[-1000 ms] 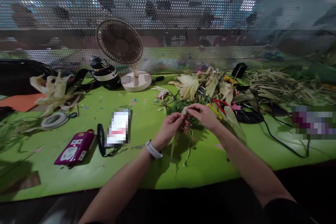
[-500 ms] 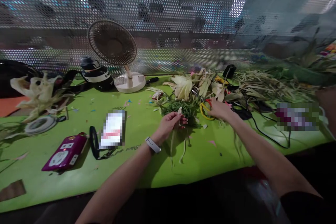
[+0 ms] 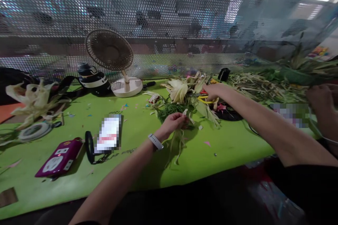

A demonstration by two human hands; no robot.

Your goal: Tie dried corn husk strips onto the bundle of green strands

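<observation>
My left hand, with a pale watch band at the wrist, pinches a pale corn husk strip. Thin ends of husk hang below it. Under and behind these fingers lies a tangle of green string. Farther back, my right hand reaches into a heap of dried husks, its fingers closed at the scissors with yellow and red handles. The fingertips are partly hidden. Beside it sits a pale husk flower.
A fan, a dark bottle, a phone and a purple power bank stand or lie on the left. More husk strips spread at right. Another person's hand is at the right edge.
My right hand has moved back toward the husk heap, and the scissors have gone with it. My left hand keeps its pinch on the husk strip. The view has shifted slightly.
</observation>
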